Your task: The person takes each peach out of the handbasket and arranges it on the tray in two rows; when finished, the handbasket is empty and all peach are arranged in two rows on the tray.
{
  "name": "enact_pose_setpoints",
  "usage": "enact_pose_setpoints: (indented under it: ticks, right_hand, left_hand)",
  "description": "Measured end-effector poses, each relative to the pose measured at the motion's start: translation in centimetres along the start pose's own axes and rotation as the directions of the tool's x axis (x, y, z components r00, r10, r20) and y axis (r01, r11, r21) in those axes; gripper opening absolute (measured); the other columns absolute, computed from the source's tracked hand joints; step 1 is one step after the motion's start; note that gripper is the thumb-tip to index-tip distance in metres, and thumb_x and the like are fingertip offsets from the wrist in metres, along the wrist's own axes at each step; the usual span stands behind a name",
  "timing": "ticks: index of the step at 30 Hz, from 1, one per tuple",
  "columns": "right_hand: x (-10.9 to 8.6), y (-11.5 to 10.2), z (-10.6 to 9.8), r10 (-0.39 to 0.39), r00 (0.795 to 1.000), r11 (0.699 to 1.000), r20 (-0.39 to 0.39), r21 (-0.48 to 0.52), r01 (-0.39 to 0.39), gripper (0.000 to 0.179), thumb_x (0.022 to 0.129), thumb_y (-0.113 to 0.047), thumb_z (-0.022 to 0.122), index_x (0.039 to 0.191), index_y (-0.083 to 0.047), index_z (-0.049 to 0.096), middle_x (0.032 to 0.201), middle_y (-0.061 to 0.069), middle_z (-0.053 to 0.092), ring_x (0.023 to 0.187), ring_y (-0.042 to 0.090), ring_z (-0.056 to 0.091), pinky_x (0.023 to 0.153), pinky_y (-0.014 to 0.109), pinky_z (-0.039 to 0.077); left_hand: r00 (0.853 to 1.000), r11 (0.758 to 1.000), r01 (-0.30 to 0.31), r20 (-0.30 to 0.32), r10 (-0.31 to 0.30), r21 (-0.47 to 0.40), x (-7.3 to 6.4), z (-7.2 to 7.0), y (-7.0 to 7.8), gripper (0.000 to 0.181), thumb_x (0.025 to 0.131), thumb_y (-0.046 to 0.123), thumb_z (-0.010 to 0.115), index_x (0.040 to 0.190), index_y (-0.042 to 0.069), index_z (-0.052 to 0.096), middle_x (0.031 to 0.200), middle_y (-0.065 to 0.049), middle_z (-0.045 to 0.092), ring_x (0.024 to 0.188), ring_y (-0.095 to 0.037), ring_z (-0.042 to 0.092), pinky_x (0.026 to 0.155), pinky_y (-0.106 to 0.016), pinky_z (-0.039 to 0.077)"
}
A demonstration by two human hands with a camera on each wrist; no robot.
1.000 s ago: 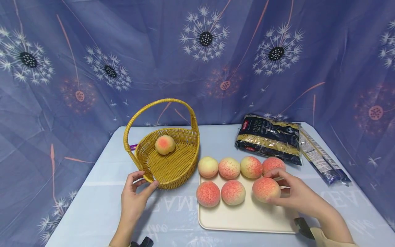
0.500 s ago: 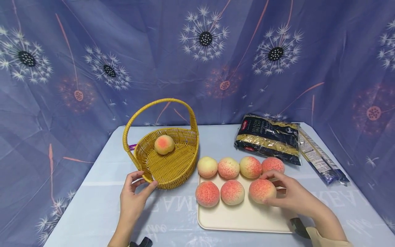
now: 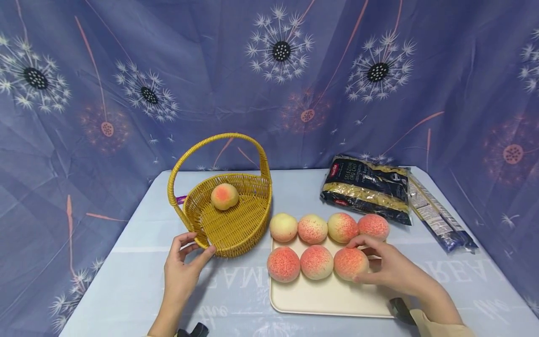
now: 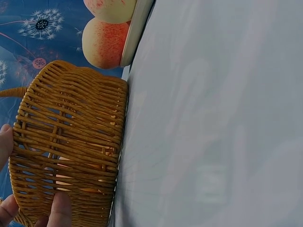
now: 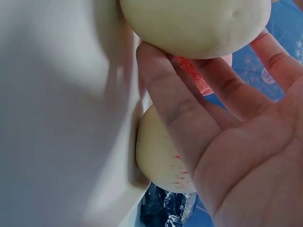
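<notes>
My left hand (image 3: 183, 264) pinches the near rim of a yellow wicker basket (image 3: 242, 247) with a tall arched handle. A single peach (image 3: 225, 196) lies inside at the back. In the left wrist view, fingertips (image 4: 60, 208) press against the woven wall (image 4: 71, 118). On the right, my right hand (image 3: 389, 269) holds a red-speckled peach (image 3: 350, 264) by its right side, thumb in front and fingers behind. It sits at the right end of the front row on a cream tray (image 3: 328, 299). In the right wrist view, the peach's pale side (image 5: 199, 28) shows above the fingers.
Two peaches (image 3: 316, 262) share the front row; several more, including a pale one (image 3: 283, 227), form the back row. Behind them lies a black pasta bag (image 3: 365, 187), with long narrow packets (image 3: 440, 215) to its right. A patterned blue curtain (image 3: 189, 70) hangs behind the table.
My right hand has moved left with the peach, bringing it up beside the middle peach of the front row. My left hand and the basket have stayed in place.
</notes>
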State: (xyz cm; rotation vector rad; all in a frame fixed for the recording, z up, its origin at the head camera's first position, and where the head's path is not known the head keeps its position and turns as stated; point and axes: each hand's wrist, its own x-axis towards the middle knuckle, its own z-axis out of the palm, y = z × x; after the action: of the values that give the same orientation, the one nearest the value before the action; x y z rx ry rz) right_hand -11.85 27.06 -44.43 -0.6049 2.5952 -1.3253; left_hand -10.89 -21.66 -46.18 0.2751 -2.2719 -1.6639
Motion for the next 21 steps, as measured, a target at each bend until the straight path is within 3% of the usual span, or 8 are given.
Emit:
enact_pose_setpoints:
  ticks: [7, 15, 21]
  right_hand:
    - [0.06, -0.28, 0.1, 0.006, 1.0, 0.999, 0.0, -0.045, -0.006, 0.062, 0.08, -0.036, 0.096, 0.13, -0.027, 0.061, 0.133, -0.002, 0.064, 0.116, 0.002, 0.063, 0.099, 0.024, 0.059]
    - [0.02, -0.12, -0.02, 0.03, 0.999, 0.999, 0.029, -0.018, -0.03, 0.067, 0.085, -0.035, 0.093, 0.139, -0.016, 0.058, 0.138, 0.006, 0.063, 0.118, 0.0, 0.062, 0.094, 0.023, 0.062]
    - [0.12, -0.26, 0.04, 0.023, 0.999, 0.999, 0.026, -0.031, -0.022, 0.065, 0.084, -0.036, 0.094, 0.137, -0.019, 0.059, 0.137, 0.005, 0.064, 0.116, 0.0, 0.062, 0.094, 0.023, 0.062]
  left_hand:
    - [1.0, 1.0, 0.004, 0.0, -0.004, 0.007, 0.01, -0.01, -0.05, 0.058, 0.088, 0.012, 0.091, 0.136, 0.006, 0.059, 0.137, -0.006, 0.059, 0.108, -0.001, 0.062, 0.078, -0.011, 0.061]
    - [1.0, 1.0, 0.012, 0.012, -0.012, 0.005, 0.03, -0.04, -0.12, 0.059, 0.089, 0.014, 0.091, 0.137, 0.008, 0.058, 0.139, -0.005, 0.057, 0.109, -0.002, 0.062, 0.078, -0.011, 0.062]
    - [1.0, 1.0, 0.009, 0.005, -0.009, 0.009, 0.02, -0.13, -0.04, 0.058, 0.088, 0.014, 0.091, 0.137, 0.008, 0.059, 0.137, -0.005, 0.059, 0.108, -0.002, 0.062, 0.078, -0.011, 0.061]
